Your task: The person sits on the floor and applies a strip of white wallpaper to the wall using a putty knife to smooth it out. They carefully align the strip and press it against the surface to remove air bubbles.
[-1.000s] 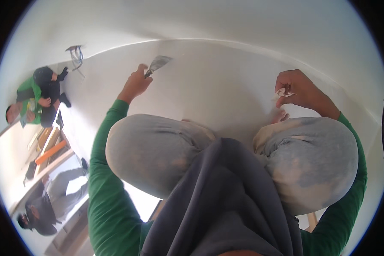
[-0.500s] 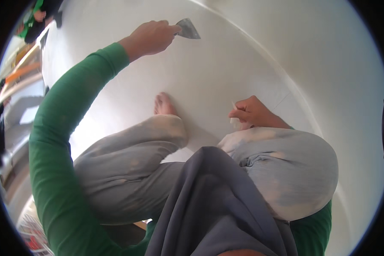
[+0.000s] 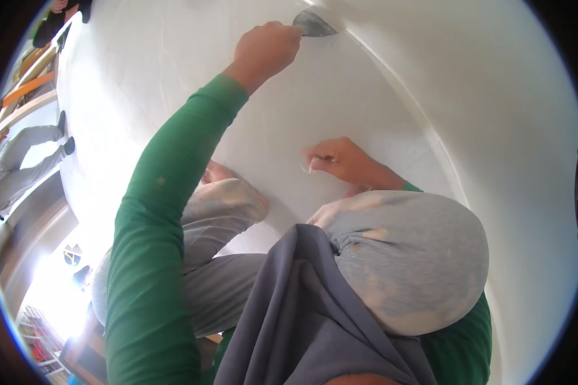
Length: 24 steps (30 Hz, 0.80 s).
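My left hand [image 3: 270, 51] grips a metal putty knife [image 3: 315, 24], whose blade is at the white seam [image 3: 422, 134] where the floor meets the wall. Lower down, my right hand [image 3: 347, 162], slightly blurred, pinches a small white scrap [image 3: 311, 165] above the pale floor [image 3: 347, 83]; what it is I cannot make out. My bent legs in stained grey trousers [image 3: 414, 260] are below, with a bare foot [image 3: 217, 171] partly behind my left sleeve.
The pale wall [image 3: 507, 109] curves along the right. At the left are a co-worker's grey-trousered legs [image 3: 26, 160], another person [image 3: 59, 13] at the upper rim, wooden boards with an orange bar [image 3: 29, 86], and a wire rack [image 3: 35, 340] near a bright opening.
My left hand has carried the putty knife up and rightward to the seam. My right hand has moved leftward. The view has swung, putting the co-workers at the far left rim.
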Tool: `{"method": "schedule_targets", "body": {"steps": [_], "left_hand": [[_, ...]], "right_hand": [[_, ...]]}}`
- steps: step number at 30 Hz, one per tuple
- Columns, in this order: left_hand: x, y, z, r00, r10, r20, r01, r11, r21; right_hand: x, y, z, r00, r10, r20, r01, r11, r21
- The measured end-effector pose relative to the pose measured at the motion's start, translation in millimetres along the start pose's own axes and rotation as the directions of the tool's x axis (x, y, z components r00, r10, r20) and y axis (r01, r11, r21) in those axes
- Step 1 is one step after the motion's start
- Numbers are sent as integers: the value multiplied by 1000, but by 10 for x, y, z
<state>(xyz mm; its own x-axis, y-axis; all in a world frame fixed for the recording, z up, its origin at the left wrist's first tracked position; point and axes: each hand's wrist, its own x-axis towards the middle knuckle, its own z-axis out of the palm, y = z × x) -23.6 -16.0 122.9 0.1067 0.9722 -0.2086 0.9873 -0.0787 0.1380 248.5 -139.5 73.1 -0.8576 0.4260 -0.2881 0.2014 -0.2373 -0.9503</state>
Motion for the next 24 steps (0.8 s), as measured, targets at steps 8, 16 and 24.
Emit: {"method": "schedule_targets", "body": {"steps": [8,16,24], "left_hand": [[41,65,-114,992,-20,123,9,996,89],[245,-26,-121,997,3,77,-10,996,92],[286,-40,-38,999,25,39,-27,998,52]], "right_hand": [[188,174,211,991,71,-110,-39,962,271],[-111,162,226,957,251,-144,-163,878,450],[-170,403,377,964,228,-138,-127,849,513]]}}
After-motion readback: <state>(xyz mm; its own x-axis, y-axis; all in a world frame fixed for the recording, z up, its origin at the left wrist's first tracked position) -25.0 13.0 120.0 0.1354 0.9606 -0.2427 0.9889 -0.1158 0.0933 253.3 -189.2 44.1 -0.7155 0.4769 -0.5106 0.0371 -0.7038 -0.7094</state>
